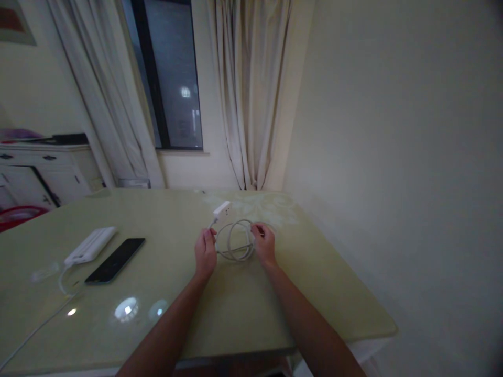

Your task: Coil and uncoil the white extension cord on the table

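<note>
Between my two hands, over the table, hangs a loosely coiled white-grey power cord (231,242). My left hand (205,250) is closed around the cord near a small white socket block (223,210), which sticks up just beyond the fingers with its outlet holes showing. On the other side of the loops, my right hand (264,242) pinches the coil with fingers and thumb together. The loops are spread in an open ring between the hands. The far end of the cord is hard to make out.
To the left on the pale green table (168,220) lie a black smartphone (116,261) and a white power strip (91,245) with a white cable (37,330) running to the front left. A wall (393,157) borders the right side. Curtains (251,94) and a white cabinet (58,162) stand behind.
</note>
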A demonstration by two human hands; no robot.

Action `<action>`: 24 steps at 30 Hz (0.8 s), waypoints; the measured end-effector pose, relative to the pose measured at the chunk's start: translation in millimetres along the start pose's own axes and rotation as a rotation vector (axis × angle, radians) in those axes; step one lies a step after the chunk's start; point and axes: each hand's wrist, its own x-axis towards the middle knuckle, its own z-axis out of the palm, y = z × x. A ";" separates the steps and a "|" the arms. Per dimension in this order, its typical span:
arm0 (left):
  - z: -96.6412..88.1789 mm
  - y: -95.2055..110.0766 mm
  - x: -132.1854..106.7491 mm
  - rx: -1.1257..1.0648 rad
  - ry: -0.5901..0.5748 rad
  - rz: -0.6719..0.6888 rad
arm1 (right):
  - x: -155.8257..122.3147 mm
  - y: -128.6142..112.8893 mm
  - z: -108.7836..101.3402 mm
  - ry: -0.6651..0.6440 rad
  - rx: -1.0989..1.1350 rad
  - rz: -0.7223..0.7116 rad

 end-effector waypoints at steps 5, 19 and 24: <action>-2.8 12.8 -7.4 -0.010 -0.015 0.021 | -16.3 -21.4 -8.0 -0.036 -0.372 -0.354; 2.3 16.9 -28.6 0.101 -0.395 0.240 | -26.7 -32.6 8.5 -0.369 0.472 0.366; 1.9 11.8 -28.4 0.177 -0.540 0.340 | -29.4 -38.7 3.5 -0.505 0.727 0.545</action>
